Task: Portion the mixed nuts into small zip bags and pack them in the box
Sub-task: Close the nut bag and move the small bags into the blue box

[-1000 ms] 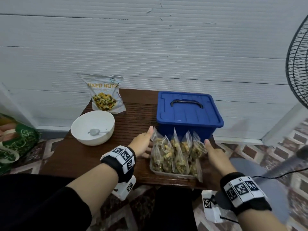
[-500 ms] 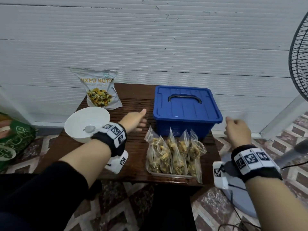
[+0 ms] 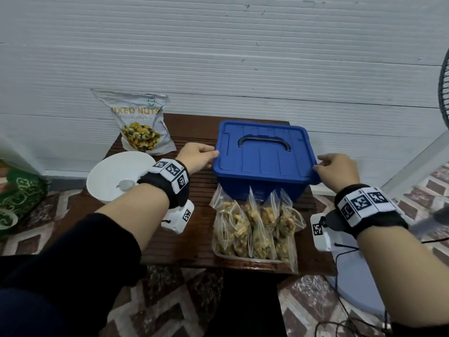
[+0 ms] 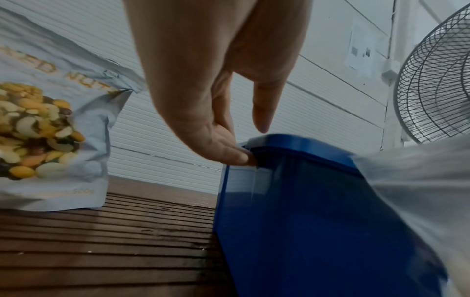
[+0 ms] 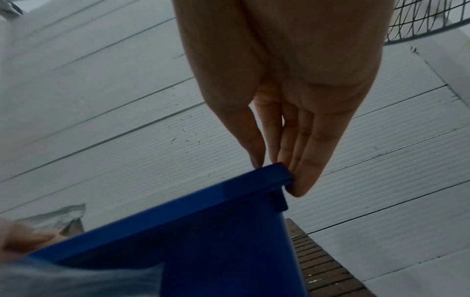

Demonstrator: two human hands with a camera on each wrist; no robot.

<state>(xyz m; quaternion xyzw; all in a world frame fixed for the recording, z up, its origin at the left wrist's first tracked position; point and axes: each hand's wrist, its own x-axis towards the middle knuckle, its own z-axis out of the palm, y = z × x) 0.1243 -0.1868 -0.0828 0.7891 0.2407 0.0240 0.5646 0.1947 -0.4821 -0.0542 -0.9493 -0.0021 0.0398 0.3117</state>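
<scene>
A blue box (image 3: 263, 189) with its lid (image 3: 262, 161) on stands at the back of the wooden table (image 3: 189, 237). My left hand (image 3: 213, 154) grips the lid's left edge; in the left wrist view the fingers (image 4: 236, 155) hook under the rim and the thumb hovers just above the lid (image 4: 300, 143). My right hand (image 3: 318, 166) pinches the lid's right edge (image 5: 254, 182), thumb on top and fingers (image 5: 300, 180) under the rim. Several filled zip bags (image 3: 255, 224) stand in a clear tray (image 3: 243, 257) in front of the box.
A mixed nuts pouch (image 3: 139, 127) leans against the white wall at the back left. A white bowl (image 3: 114, 173) with a spoon (image 3: 125, 184) sits left of my left wrist. A fan (image 3: 444, 93) stands at the right, a green bag (image 3: 21, 198) at the left.
Both hands left the sides of the tray of bags, moved back to the blue box and took hold of the lid's left and right edges.
</scene>
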